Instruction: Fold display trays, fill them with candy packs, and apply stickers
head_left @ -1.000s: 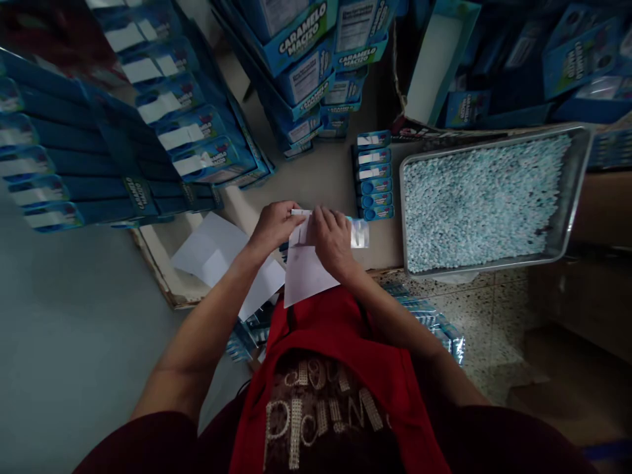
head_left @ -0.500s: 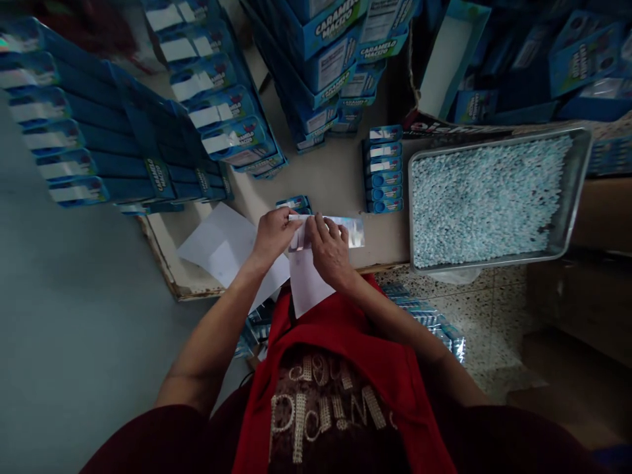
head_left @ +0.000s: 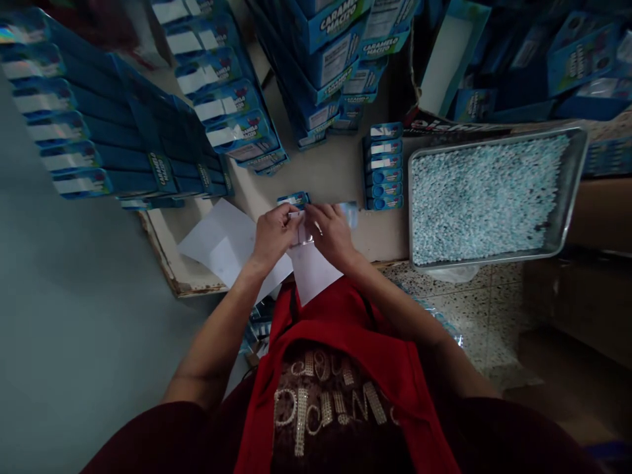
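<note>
Above the table's front edge, my left hand (head_left: 275, 232) is closed, thumb and fingers pinching the left end of a shiny strip (head_left: 349, 214) with white pieces on it. My right hand (head_left: 333, 234) bends over the strip's middle, its fingers curled down on it and partly smeared by motion. A white paper sheet (head_left: 313, 273) hangs just below both hands, over the red apron. Beyond my fingertips lies a small blue box (head_left: 293, 199). More white sheets (head_left: 222, 240) rest on the table left of my left hand.
Stacks of blue boxes (head_left: 133, 178) line the left and back of the table (head_left: 336, 164). A short row of blue packs (head_left: 384, 178) stands beside a metal tray (head_left: 575, 191) of small pale blue and white pieces. A carton of blue boxes (head_left: 454, 125) is at back right.
My right hand has lifted slightly and curled its fingers more, shifting the shiny strip a little up and left. The hanging paper sheet has swung a little to the right.
</note>
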Demonstrator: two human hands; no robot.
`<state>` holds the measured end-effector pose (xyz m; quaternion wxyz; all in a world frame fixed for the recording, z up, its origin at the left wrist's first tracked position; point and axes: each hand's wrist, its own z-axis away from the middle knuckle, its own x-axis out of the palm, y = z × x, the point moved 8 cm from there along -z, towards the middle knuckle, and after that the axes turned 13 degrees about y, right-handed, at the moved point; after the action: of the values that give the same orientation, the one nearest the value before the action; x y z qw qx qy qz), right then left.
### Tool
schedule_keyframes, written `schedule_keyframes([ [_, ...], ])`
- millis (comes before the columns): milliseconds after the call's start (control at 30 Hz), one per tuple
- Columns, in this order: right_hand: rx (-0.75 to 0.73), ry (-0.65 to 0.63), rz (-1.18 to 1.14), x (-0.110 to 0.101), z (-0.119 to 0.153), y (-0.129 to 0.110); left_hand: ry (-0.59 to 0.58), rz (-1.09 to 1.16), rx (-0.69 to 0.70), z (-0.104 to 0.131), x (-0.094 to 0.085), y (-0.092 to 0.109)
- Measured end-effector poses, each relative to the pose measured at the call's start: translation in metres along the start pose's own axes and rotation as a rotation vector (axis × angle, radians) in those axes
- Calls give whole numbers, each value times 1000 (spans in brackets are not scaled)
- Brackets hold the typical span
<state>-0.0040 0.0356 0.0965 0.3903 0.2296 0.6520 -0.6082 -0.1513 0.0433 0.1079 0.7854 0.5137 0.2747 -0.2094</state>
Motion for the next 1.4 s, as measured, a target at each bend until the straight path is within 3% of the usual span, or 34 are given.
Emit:
schedule_keyframes([
  [100,-14,-64,38,18,10,-8,56,-17,-53,-1,-1,-8],
  [233,-33,-91,-79,7,47,-13,95,19,-126,-3,-4,-28],
  [333,165,-79,-308,-20,62,5,99,-12,-110,-8,-8,-41],
  [433,432,-83,-679,-45,63,23,114,-120,-100,-12,-15,-49],
  [500,555,-55,-851,-60,60,34,199,-193,-76,-10,-24,-41],
  [600,647,38,-925,-79,53,53,310,-149,23,2,-26,-5],
  [667,672,70,-932,-85,48,66,181,25,61,9,-2,24],
  [733,692,95,-942,-90,45,79,-71,247,15,12,36,46],
  [800,717,130,-947,-95,43,95,-271,371,-63,12,72,60],
  [833,728,148,-938,-98,42,103,-305,377,-90,9,84,64],
  [933,775,151,-869,-105,38,125,-297,235,-72,-3,101,75],
  [1067,768,138,-814,-113,29,142,-365,56,88,-14,105,111],
  [1167,709,223,-791,-122,18,154,-228,41,121,-40,104,131],
  [1267,695,325,-694,-125,7,174,-209,-11,79,-67,130,127],
  [1400,643,423,-389,-121,-19,207,-148,-26,-8,-91,162,100],
])
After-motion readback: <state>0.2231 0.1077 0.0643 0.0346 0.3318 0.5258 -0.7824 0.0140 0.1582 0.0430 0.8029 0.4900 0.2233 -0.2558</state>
